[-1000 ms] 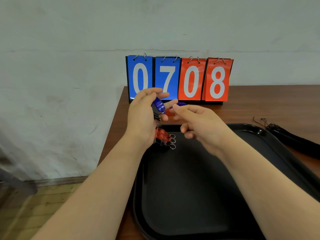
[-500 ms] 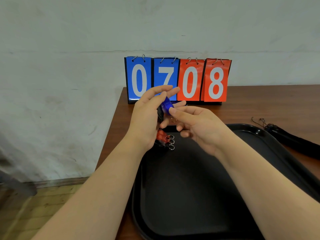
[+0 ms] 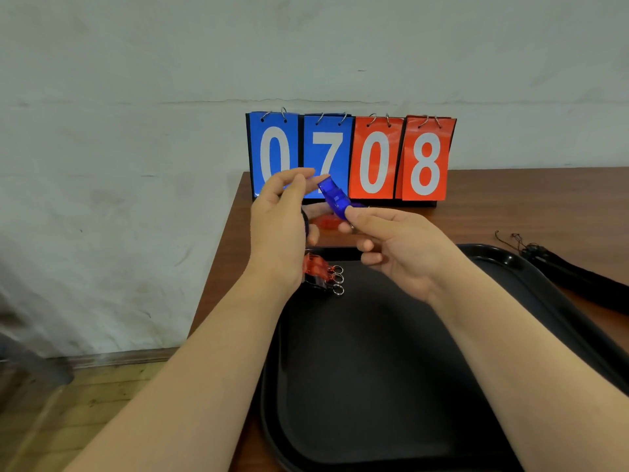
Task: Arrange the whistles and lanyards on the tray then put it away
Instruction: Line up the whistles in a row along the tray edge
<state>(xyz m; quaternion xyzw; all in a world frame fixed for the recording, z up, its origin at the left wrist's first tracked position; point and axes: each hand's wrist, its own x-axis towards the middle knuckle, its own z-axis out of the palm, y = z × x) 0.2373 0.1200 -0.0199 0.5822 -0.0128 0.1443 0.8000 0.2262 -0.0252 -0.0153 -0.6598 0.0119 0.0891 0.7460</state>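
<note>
My right hand (image 3: 398, 247) pinches the lower end of a blue whistle (image 3: 334, 198), which is tilted up above the table's far edge. My left hand (image 3: 280, 229) is just left of it, with index finger and thumb stretched out and off the blue whistle. Its lower fingers curl round a dark whistle (image 3: 305, 223) that is mostly hidden in the palm. A red whistle (image 3: 325, 221) shows between my hands. Red and black whistles (image 3: 321, 274) with key rings lie in the far left corner of the black tray (image 3: 374, 386). Black lanyards (image 3: 575, 279) lie on the table, right of the tray.
A flip scoreboard (image 3: 350, 158) reading 0708 stands at the back of the brown table (image 3: 510, 199), against the wall. The table's left edge runs just beside the tray, with wooden floor (image 3: 85, 403) below.
The blue whistle has passed from my left hand to my right, which now pinches it. My left fingers have come off it and spread out.
</note>
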